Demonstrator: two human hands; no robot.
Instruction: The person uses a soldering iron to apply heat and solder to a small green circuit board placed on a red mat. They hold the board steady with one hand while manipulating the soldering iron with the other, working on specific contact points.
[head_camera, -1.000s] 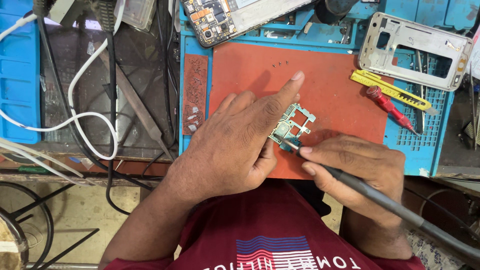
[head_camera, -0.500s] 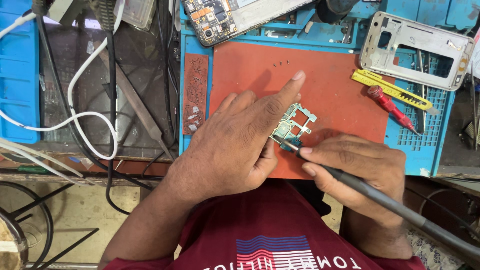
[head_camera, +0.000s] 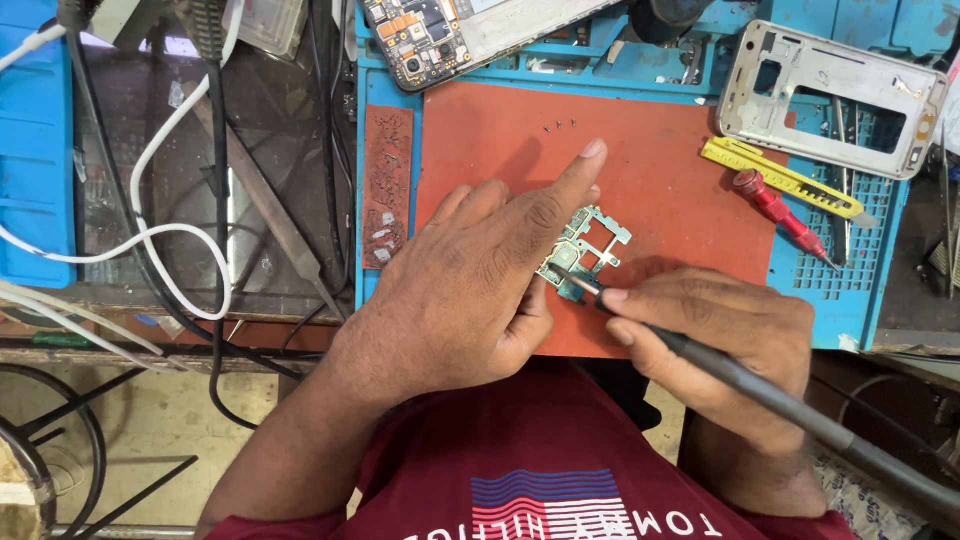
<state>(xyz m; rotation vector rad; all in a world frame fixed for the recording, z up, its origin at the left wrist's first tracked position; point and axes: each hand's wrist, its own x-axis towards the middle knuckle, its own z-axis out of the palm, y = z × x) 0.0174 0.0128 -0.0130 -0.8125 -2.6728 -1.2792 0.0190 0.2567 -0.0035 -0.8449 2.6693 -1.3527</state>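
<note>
Left hand (head_camera: 470, 290) lies palm-down on the red work mat (head_camera: 640, 150), forefinger stretched far, thumb and fingers pinning a small metal circuit frame (head_camera: 590, 245) near the mat's middle — whether it grips or merely presses the part cannot be told. Right hand (head_camera: 715, 340) closes pen-style round a dark soldering iron (head_camera: 760, 385), tip touching the frame's near edge. Right of the mat — a red screwdriver (head_camera: 785, 215), a yellow utility knife (head_camera: 785, 180), a silver phone frame (head_camera: 835, 95). Far edge: an opened phone (head_camera: 470, 25).
</note>
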